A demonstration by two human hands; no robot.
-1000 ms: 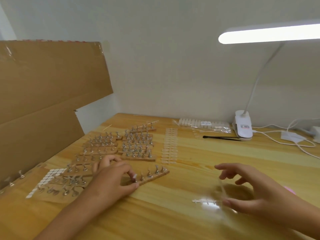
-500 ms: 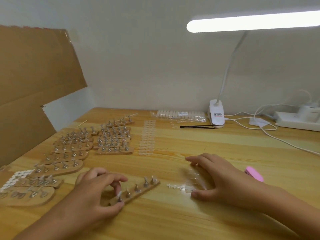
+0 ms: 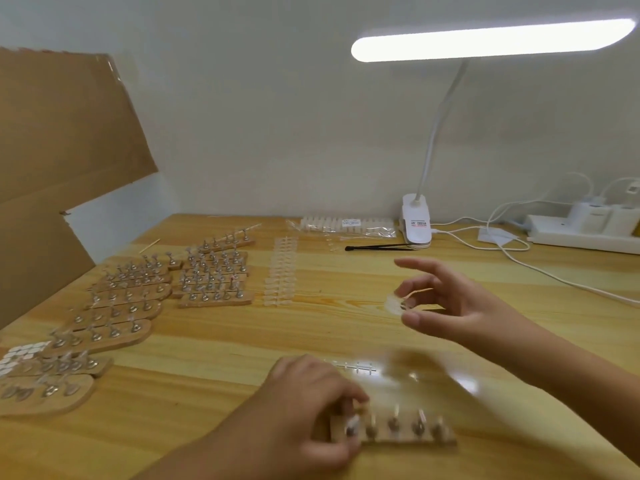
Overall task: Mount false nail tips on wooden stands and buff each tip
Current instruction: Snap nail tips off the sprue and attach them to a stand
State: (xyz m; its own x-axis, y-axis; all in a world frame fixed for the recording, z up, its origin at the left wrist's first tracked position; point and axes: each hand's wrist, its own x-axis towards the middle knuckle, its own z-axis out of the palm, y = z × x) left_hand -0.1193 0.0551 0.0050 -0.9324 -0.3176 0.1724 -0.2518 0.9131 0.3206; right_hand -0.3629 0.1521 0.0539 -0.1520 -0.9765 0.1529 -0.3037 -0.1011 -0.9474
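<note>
One clear nail tip (image 3: 394,304) is being pinched between the thumb and bent fingers (image 3: 420,285) of the right hand (image 3: 460,306), whose index finger is sticking out straight, over the middle of the surface (image 3: 207,358). The wooden stand (image 3: 398,433) is lying toward the near edge from that tip. Its long axis is running side to side, parallel with that edge, with five pegs standing in a row. The left hand (image 3: 308,407) is gripping the stand's left end with curled fingers, so the pegs further right are lying open to the right hand, the nearer one for bringing the tip down. Whether the leftmost peg is already carrying a tip is too blurred to tell. A strip of clear tips (image 3: 356,367) is lying between the two hands.
</note>
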